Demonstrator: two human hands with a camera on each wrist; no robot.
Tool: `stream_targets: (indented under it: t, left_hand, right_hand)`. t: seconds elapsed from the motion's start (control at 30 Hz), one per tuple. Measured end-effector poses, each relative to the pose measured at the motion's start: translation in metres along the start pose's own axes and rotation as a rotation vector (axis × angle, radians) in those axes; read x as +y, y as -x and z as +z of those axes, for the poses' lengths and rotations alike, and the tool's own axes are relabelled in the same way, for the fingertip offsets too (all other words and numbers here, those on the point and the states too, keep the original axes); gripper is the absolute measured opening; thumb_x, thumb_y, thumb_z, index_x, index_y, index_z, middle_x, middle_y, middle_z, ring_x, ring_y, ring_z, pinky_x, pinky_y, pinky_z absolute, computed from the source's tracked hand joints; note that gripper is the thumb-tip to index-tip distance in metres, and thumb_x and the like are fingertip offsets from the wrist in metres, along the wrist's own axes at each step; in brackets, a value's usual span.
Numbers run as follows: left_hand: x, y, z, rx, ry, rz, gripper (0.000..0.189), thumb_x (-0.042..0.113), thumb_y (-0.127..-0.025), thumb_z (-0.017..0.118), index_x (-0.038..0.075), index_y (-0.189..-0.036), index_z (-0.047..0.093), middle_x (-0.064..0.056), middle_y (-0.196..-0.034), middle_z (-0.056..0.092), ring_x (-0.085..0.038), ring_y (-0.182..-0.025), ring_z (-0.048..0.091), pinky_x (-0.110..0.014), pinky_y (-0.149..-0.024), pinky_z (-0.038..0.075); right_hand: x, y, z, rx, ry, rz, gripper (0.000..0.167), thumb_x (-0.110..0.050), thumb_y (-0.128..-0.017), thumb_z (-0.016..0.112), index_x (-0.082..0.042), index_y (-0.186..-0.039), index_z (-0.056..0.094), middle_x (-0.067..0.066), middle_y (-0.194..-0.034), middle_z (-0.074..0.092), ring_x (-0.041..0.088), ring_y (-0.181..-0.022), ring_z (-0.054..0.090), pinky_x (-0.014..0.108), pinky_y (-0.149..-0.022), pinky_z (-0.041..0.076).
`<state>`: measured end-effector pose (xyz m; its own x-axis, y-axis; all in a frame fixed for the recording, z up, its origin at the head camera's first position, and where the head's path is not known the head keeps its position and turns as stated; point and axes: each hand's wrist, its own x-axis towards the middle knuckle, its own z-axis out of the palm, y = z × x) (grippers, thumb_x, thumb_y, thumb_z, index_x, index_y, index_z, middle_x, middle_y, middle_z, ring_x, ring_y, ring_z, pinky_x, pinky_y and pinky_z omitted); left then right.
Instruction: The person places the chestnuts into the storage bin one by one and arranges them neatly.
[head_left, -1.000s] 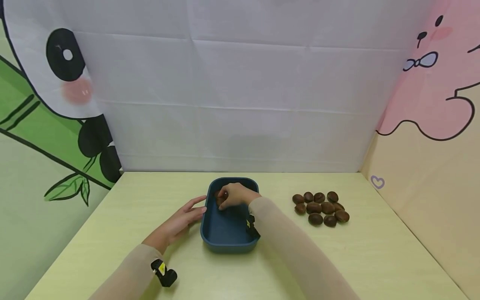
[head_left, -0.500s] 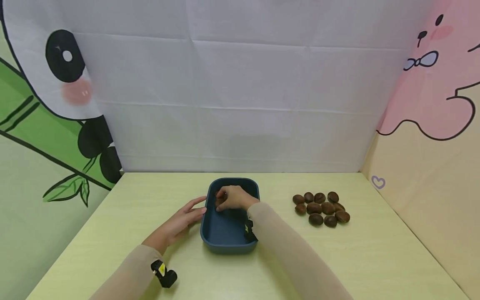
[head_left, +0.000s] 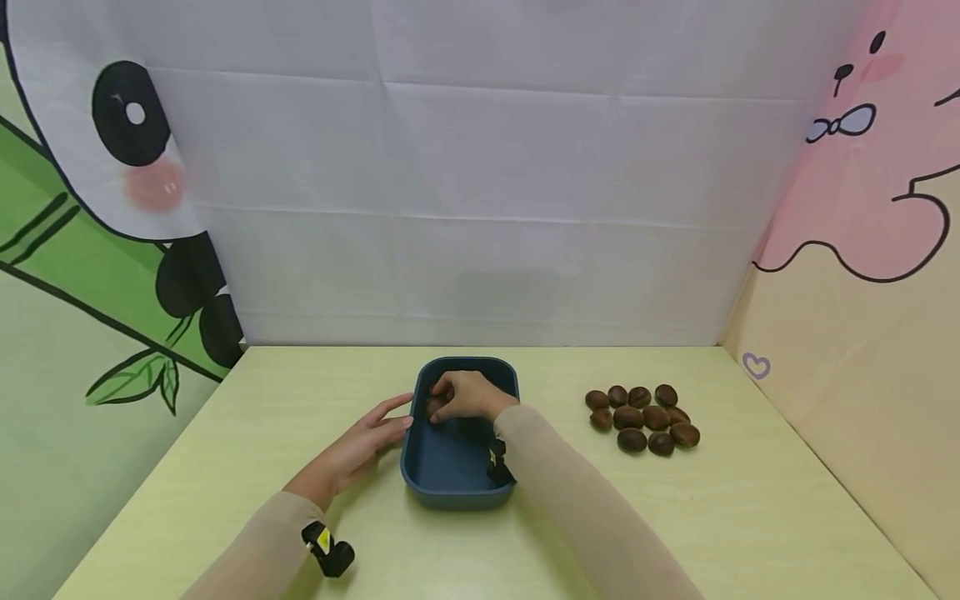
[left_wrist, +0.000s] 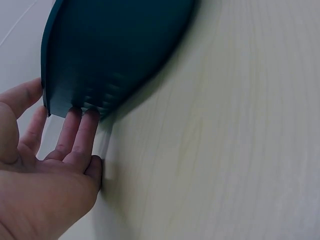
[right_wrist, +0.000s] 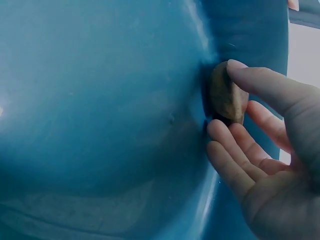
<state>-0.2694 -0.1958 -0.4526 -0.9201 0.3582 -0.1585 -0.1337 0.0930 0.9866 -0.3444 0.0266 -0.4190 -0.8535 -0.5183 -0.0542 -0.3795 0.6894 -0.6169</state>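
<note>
From my feed, the right hand has thumb and curled fingers pinching a single chestnut inside the blue box, low against the wall at about ten o'clock. I judge that one delivered but not yet released; whether the box floor bears its weight, I can't tell. It's the only nut I make out in there, though the hand hides part of the box. At nine o'clock the left hand steadies the outside, its thumb and forefinger spread, two middle fingers close together, tips touching the wall. The loose chestnuts cluster on the table at three o'clock, so I'd call most of the work left.
</note>
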Motion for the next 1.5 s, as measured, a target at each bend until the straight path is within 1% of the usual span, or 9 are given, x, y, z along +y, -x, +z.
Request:
stream_targets:
  t: [0.13, 0.33, 0.57, 0.77, 0.93, 1.07, 1.2, 1.4, 1.5]
  left_hand:
    - [0.000, 0.000, 0.000, 0.004, 0.002, 0.001, 0.062, 0.032, -0.104, 0.057, 0.020, -0.158, 0.030, -0.019, -0.147, 0.049, -0.036, -0.134, 0.045, -0.060, -0.117, 0.013]
    - [0.000, 0.000, -0.001, 0.008, 0.002, 0.006, 0.061, 0.030, -0.104, 0.057, 0.020, -0.157, 0.030, -0.019, -0.145, 0.050, -0.035, -0.133, 0.047, -0.058, -0.117, 0.015]
    - [0.001, 0.002, 0.000, 0.010, 0.004, 0.000, 0.062, 0.031, -0.104, 0.057, 0.021, -0.158, 0.030, -0.019, -0.146, 0.049, -0.037, -0.135, 0.044, -0.061, -0.117, 0.012]
    - [0.002, 0.001, 0.001, 0.015, 0.009, -0.003, 0.062, 0.032, -0.103, 0.058, 0.021, -0.158, 0.030, -0.020, -0.146, 0.049, -0.038, -0.136, 0.042, -0.062, -0.117, 0.011]
    - [0.002, 0.000, 0.001, 0.025, 0.013, -0.003, 0.062, 0.032, -0.103, 0.059, 0.021, -0.157, 0.031, -0.020, -0.145, 0.050, -0.037, -0.135, 0.044, -0.060, -0.117, 0.014]
    - [0.002, 0.000, 0.001, 0.030, 0.015, -0.005, 0.062, 0.031, -0.103, 0.059, 0.021, -0.157, 0.032, -0.019, -0.144, 0.051, -0.035, -0.133, 0.046, -0.059, -0.117, 0.016]
    - [0.002, 0.000, 0.001, 0.034, 0.020, -0.004, 0.061, 0.031, -0.103, 0.060, 0.021, -0.157, 0.033, -0.019, -0.143, 0.051, -0.034, -0.131, 0.048, -0.058, -0.117, 0.017]
    - [0.001, 0.002, 0.001, 0.001, 0.013, 0.013, 0.065, 0.031, -0.103, 0.058, 0.018, -0.159, 0.027, -0.022, -0.147, 0.047, -0.039, -0.137, 0.043, -0.058, -0.117, 0.016]
    - [0.001, 0.002, 0.002, -0.002, 0.021, 0.010, 0.065, 0.030, -0.103, 0.058, 0.018, -0.159, 0.027, -0.022, -0.147, 0.047, -0.038, -0.137, 0.042, -0.057, -0.118, 0.016]
  right_hand:
    - [-0.002, 0.001, -0.006, -0.020, 0.006, 0.004, 0.042, -0.026, -0.083, 0.085, -0.012, -0.119, 0.068, 0.000, -0.106, 0.067, 0.014, -0.099, 0.061, 0.030, -0.089, 0.050]
    - [-0.007, 0.004, -0.022, -0.045, 0.011, 0.003, 0.043, -0.030, -0.083, 0.084, -0.013, -0.119, 0.068, 0.000, -0.110, 0.067, 0.016, -0.104, 0.061, 0.035, -0.094, 0.049]
    - [-0.008, 0.011, -0.043, -0.039, 0.054, -0.038, 0.043, -0.028, -0.086, 0.081, -0.012, -0.124, 0.066, 0.006, -0.114, 0.066, 0.019, -0.105, 0.061, 0.034, -0.089, 0.051]
    - [-0.009, 0.025, -0.064, -0.041, 0.088, -0.072, 0.042, -0.026, -0.090, 0.078, -0.011, -0.127, 0.065, 0.008, -0.117, 0.065, 0.022, -0.109, 0.061, 0.037, -0.090, 0.052]
    - [-0.004, 0.041, -0.081, -0.037, 0.104, -0.088, 0.041, -0.023, -0.091, 0.077, -0.008, -0.127, 0.065, 0.011, -0.119, 0.065, 0.023, -0.110, 0.061, 0.039, -0.090, 0.052]
    - [0.006, 0.055, -0.093, -0.029, 0.097, -0.085, 0.040, -0.022, -0.091, 0.077, -0.007, -0.126, 0.065, 0.012, -0.119, 0.065, 0.023, -0.109, 0.062, 0.038, -0.090, 0.052]
    - [0.023, 0.070, -0.104, -0.009, 0.066, -0.069, 0.040, -0.023, -0.092, 0.076, -0.007, -0.126, 0.065, 0.010, -0.117, 0.065, 0.024, -0.107, 0.064, 0.038, -0.089, 0.053]
    - [0.065, 0.099, -0.115, 0.020, 0.016, -0.049, 0.031, -0.023, -0.092, 0.075, -0.013, -0.120, 0.067, 0.004, -0.112, 0.067, 0.020, -0.105, 0.064, 0.038, -0.089, 0.053]
    - [0.087, 0.114, -0.117, 0.016, 0.011, -0.035, 0.030, -0.026, -0.093, 0.074, -0.016, -0.120, 0.067, 0.004, -0.116, 0.067, 0.019, -0.106, 0.063, 0.040, -0.091, 0.051]
